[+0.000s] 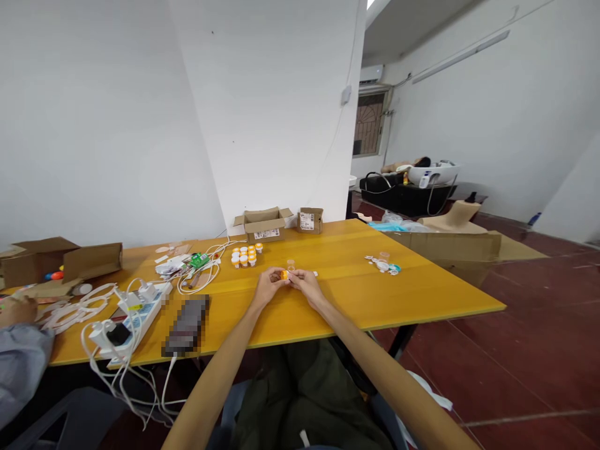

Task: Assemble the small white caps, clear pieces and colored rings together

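Observation:
My left hand [268, 287] is closed, pinching a small orange cap [284, 275] between thumb and fingers above the table. Close against it, my right hand [307, 287] has its fingers drawn together at the cap's right side; what lies between those fingertips is too small to make out. Just beyond the hands stands a small clear cup [290, 265]. A bit of something white [315, 273] shows beside my right knuckles. To the left and farther back, several small white tubs with orange lids [244, 255] stand in a tight group.
On the right lie small white and teal pieces [383, 265]. Two cardboard boxes [266, 226] stand by the wall. Leftward are a power strip [135, 319] with tangled cables, a blurred-out phone [186, 325], plastic packets [175, 265] and another person's sleeve [23, 356].

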The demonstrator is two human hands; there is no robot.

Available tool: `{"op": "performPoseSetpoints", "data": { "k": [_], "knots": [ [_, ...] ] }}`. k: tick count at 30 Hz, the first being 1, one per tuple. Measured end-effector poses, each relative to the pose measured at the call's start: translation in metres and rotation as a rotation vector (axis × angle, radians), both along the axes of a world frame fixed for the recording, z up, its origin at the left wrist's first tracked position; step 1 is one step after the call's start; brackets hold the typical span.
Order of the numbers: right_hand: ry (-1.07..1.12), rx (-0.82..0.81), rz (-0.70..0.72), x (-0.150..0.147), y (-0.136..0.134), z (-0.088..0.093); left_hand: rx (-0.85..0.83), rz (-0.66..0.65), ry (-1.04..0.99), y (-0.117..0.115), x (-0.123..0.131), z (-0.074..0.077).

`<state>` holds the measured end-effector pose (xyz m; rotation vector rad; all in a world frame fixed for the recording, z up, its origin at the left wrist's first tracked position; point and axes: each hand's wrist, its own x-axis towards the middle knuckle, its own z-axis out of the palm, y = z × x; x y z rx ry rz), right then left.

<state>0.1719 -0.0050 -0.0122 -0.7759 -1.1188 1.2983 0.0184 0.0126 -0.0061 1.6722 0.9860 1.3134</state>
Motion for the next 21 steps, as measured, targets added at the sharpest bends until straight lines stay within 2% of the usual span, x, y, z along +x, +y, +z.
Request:
{"op": "performPoseSetpoints", "data": {
  "k": [21],
  "knots": [
    [0.007, 0.0, -0.008, 0.0006, 0.0039, -0.004, -0.009, -0.014, 0.001, 0.0, -0.0024, 0.0002]
  ]
}}
